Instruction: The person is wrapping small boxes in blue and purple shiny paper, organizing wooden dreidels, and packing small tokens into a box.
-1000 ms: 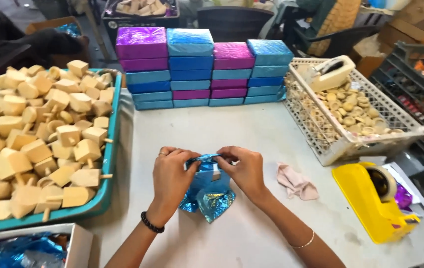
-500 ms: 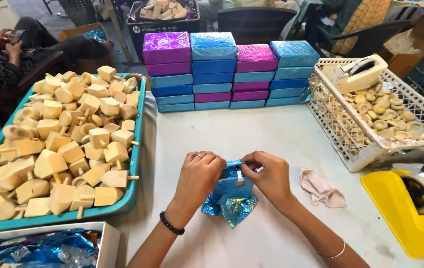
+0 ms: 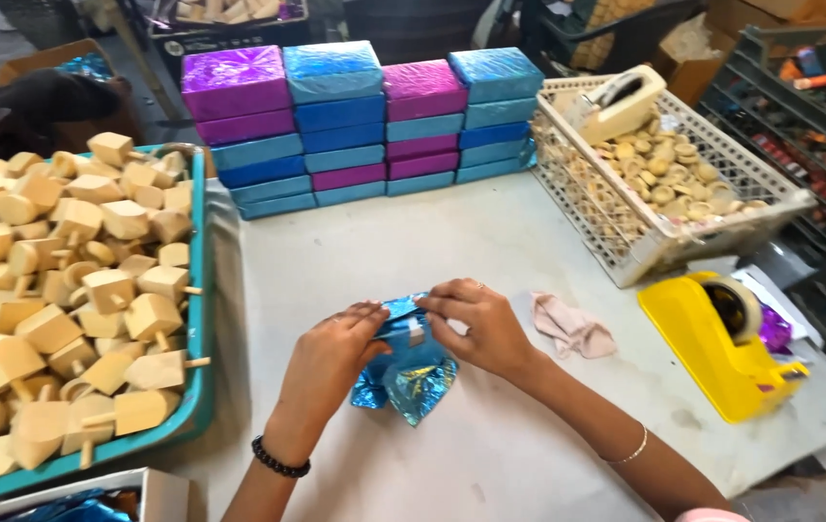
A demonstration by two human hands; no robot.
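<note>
A small packet wrapped in shiny blue foil point(image 3: 410, 365) lies on the white table point(image 3: 490, 242) in front of me. My left hand point(image 3: 333, 350) presses on its left side, fingers bent over the foil. My right hand point(image 3: 476, 324) holds its upper right side, with the fingertips on the fold where a short strip of clear tape shows. Loose foil ends stick out below both hands.
A teal tray point(image 3: 202, 290) heaped with wooden spinning tops sits at the left. Stacks of blue and purple wrapped boxes point(image 3: 355, 121) line the back. A white basket point(image 3: 625, 242) of wooden discs stands at right, a yellow tape dispenser point(image 3: 722, 348) and a pink cloth point(image 3: 572, 327) nearer.
The view has shifted, so the table's things sit elsewhere in frame. Both hands stay on the blue foil packet, still folding its top.
</note>
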